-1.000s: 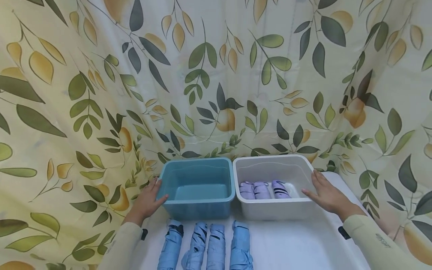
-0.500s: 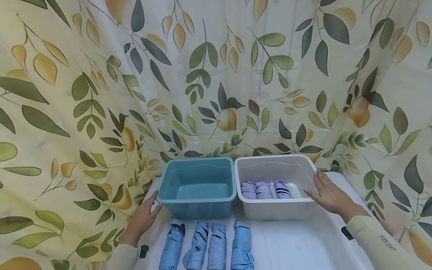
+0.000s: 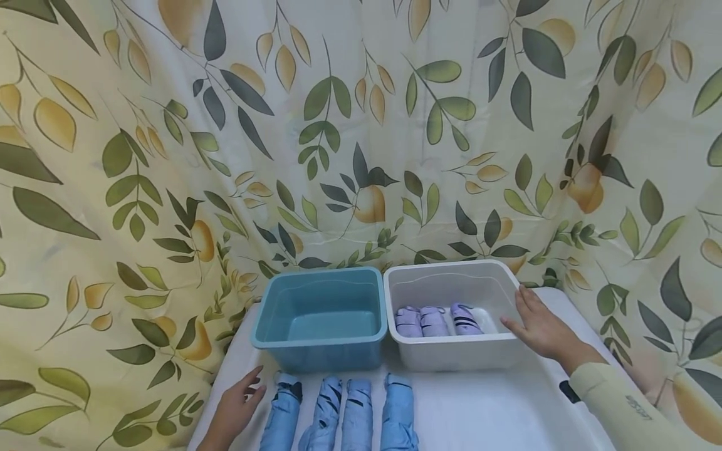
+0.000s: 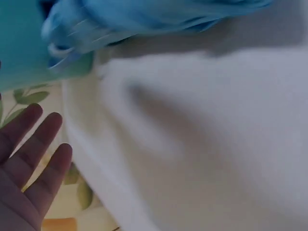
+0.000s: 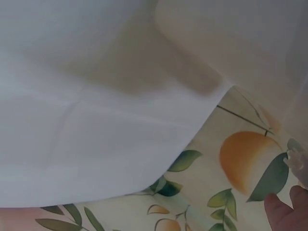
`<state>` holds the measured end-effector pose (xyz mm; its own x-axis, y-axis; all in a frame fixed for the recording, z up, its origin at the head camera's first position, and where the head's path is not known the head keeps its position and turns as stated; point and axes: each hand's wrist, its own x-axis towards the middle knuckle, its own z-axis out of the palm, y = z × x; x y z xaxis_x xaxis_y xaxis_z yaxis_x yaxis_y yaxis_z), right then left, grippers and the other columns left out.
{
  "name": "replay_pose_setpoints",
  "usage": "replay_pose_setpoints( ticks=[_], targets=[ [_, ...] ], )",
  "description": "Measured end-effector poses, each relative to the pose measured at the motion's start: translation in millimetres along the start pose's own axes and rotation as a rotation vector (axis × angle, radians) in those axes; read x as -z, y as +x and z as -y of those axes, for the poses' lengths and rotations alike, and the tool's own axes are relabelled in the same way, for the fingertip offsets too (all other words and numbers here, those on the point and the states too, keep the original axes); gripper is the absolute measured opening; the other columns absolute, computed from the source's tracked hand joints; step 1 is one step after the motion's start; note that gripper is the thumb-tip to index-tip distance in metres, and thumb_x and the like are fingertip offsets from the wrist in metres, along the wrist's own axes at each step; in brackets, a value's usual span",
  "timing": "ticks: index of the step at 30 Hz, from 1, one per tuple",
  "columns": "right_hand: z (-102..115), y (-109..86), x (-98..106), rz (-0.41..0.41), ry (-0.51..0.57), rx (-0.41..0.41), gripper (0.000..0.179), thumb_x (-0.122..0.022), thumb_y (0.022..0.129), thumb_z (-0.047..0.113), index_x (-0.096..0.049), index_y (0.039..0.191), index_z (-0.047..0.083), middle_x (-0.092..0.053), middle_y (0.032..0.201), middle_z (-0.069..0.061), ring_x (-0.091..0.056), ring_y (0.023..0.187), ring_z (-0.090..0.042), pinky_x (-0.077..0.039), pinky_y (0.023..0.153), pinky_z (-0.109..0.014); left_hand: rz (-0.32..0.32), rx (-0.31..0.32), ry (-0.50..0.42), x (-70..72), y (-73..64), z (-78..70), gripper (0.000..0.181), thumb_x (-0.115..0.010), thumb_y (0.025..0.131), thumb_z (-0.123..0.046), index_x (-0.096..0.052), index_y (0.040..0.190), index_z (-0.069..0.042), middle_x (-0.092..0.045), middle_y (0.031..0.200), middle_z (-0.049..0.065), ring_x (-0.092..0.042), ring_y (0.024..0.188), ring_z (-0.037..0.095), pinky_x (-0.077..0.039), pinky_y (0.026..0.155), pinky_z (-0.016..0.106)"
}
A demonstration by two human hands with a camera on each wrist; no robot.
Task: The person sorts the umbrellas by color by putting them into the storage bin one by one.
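My left hand (image 3: 237,401), fingers loosely extended and holding nothing, is just left of the leftmost blue folded umbrella (image 3: 282,413). In the left wrist view its spread fingers (image 4: 48,144) are below a blue umbrella (image 4: 154,19) and the teal bin (image 4: 29,57). My right hand (image 3: 544,329) lies against the right side of the white bin (image 3: 457,354), its thumb reaching over the rim. Inside that bin are three purple folded umbrellas (image 3: 434,321). Only some fingertips (image 5: 284,211) of that hand show in the right wrist view.
The teal bin (image 3: 324,357) stands beside the white one at the back of a white-covered table (image 3: 485,413). Several blue umbrellas, including one at the right of the row (image 3: 398,413), lie side by side in front. A leaf-patterned curtain (image 3: 361,125) surrounds the table.
My left hand has left the side of the teal bin and come down toward the leftmost blue umbrella. My right hand stays at the white bin. The head view has shifted slightly.
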<state>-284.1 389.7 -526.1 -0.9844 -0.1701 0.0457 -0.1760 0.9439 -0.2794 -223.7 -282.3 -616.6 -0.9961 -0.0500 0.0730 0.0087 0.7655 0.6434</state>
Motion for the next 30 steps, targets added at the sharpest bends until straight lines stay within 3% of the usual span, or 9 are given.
replay_pose_setpoints(
  ticks=[5,10,15,20,23,25,28,30],
  targets=[
    [4.7,6.0,-6.1,-0.008,-0.006,0.018,0.098,-0.038,0.097,0.062,-0.008,0.148,-0.016,0.000,0.155,-0.033,-0.002,0.141,-0.050,-0.011,0.108,-0.066,0.088,0.061,0.021,-12.0,-12.7,13.4,0.057,-0.065,0.093,-0.038,-0.051,0.141,-0.010,-0.070,0.098,0.008,-0.067,0.077,0.019,-0.053,0.070,0.045],
    [0.5,4.6,-7.2,-0.027,-0.026,0.022,0.096,-0.038,0.097,0.061,-0.010,0.147,-0.016,-0.002,0.155,-0.033,-0.002,0.142,-0.049,-0.012,0.108,-0.065,0.207,0.113,-0.002,-26.8,-18.4,13.5,0.076,-0.063,0.088,-0.056,-0.045,0.144,-0.008,-0.068,0.090,0.005,-0.063,0.075,0.018,-0.052,0.066,0.044],
    [-4.8,-1.1,-1.9,-0.043,-0.029,0.015,0.096,-0.037,0.097,0.061,-0.010,0.148,-0.016,-0.003,0.155,-0.033,-0.002,0.142,-0.048,-0.012,0.109,-0.065,0.275,0.122,-0.042,-37.6,-17.7,6.4,0.079,-0.064,0.086,-0.058,-0.044,0.145,-0.009,-0.067,0.103,0.020,-0.065,0.080,0.027,-0.052,0.066,0.049],
    [-3.0,-1.0,-1.8,-0.047,-0.018,0.019,0.095,-0.038,0.097,0.060,-0.011,0.148,-0.015,-0.005,0.156,-0.032,-0.002,0.143,-0.047,-0.013,0.108,-0.065,0.383,0.155,-0.074,-38.5,-20.5,2.4,0.086,-0.070,0.082,-0.055,-0.039,0.149,-0.010,-0.055,0.125,0.031,-0.063,0.089,0.037,-0.051,0.072,0.057],
    [-3.5,-1.1,-2.8,-0.037,-0.016,0.008,0.096,-0.037,0.097,0.062,-0.009,0.148,-0.014,-0.004,0.156,-0.031,-0.001,0.143,-0.047,-0.013,0.108,-0.065,0.463,0.114,-0.081,-38.2,-19.9,1.4,0.089,-0.074,0.081,-0.048,-0.036,0.150,-0.008,-0.046,0.135,0.033,-0.056,0.105,0.046,-0.044,0.084,0.064],
    [-4.3,-1.2,-3.1,-0.035,-0.020,0.006,0.096,-0.037,0.097,0.061,-0.009,0.148,-0.015,-0.003,0.156,-0.032,-0.001,0.143,-0.047,-0.013,0.108,-0.065,0.510,0.054,-0.084,-38.4,-18.4,1.4,0.087,-0.075,0.082,-0.042,-0.035,0.150,-0.006,-0.045,0.136,0.034,-0.052,0.111,0.047,-0.041,0.088,0.066],
    [-6.4,-1.0,-3.2,-0.033,-0.023,0.003,0.096,-0.037,0.097,0.061,-0.009,0.148,-0.015,-0.003,0.156,-0.032,-0.001,0.142,-0.048,-0.014,0.108,-0.065,0.541,-0.025,-0.078,-38.6,-16.1,0.0,0.082,-0.074,0.083,-0.039,-0.038,0.149,-0.006,-0.048,0.132,0.034,-0.051,0.112,0.046,-0.040,0.089,0.065],
    [-6.1,-1.0,-2.5,-0.031,-0.022,0.002,0.096,-0.037,0.097,0.062,-0.010,0.148,-0.015,-0.004,0.156,-0.032,-0.002,0.142,-0.048,-0.014,0.108,-0.065,0.543,-0.018,-0.074,-38.7,-16.5,-3.9,0.080,-0.075,0.083,-0.039,-0.041,0.148,-0.007,-0.048,0.132,0.035,-0.051,0.113,0.049,-0.040,0.090,0.065]
  ],
)
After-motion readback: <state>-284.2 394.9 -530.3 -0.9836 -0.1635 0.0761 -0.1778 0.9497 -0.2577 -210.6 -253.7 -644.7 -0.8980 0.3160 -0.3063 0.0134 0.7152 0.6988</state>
